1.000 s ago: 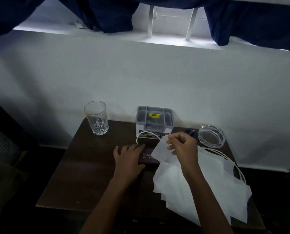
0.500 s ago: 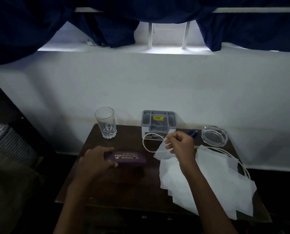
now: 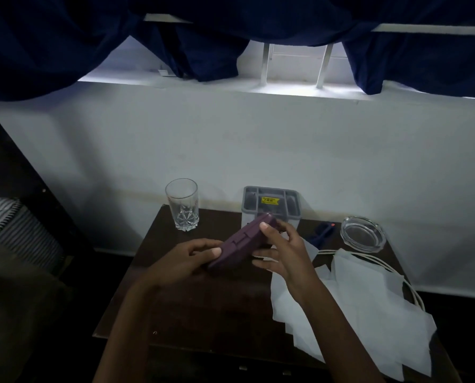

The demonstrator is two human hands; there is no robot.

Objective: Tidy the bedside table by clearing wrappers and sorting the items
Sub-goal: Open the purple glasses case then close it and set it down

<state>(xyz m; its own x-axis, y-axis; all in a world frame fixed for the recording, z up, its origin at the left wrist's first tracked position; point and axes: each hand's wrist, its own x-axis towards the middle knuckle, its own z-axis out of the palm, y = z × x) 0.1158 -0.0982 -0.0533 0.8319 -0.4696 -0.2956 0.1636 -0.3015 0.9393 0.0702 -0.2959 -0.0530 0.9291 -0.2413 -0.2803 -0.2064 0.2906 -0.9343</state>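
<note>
Two hands share one thing. Our left hand (image 3: pixel 181 262) curls its fingers (image 3: pixel 200 244) round the near end of the case (image 3: pixel 242 241), thumb laid on top. Our right hand (image 3: pixel 286 252) pinches the far end, thumb on the upper face and the other fingers spread loosely beneath.

The case hangs above the table (image 3: pixel 203 313), clear of the wood and tilted so its far end sits higher. Its long axis runs from the left hand, near us, away and rightward toward the grey box (image 3: pixel 271 200) by the wall, just beyond the raised tip. We judge the right hand nearer that box, so setting the case there would turn on that hand.

Paper (image 3: pixel 355 299) lies on the table to the right of the hands, untouched. A glass (image 3: pixel 182 205) stands left of the box and an ashtray (image 3: pixel 362 234) right of it.

Half a second ago the case lay flat on the table under the left hand alone, and the right hand pinched a corner of the paper. Now the paper is let go and the case is lifted between both hands.
</note>
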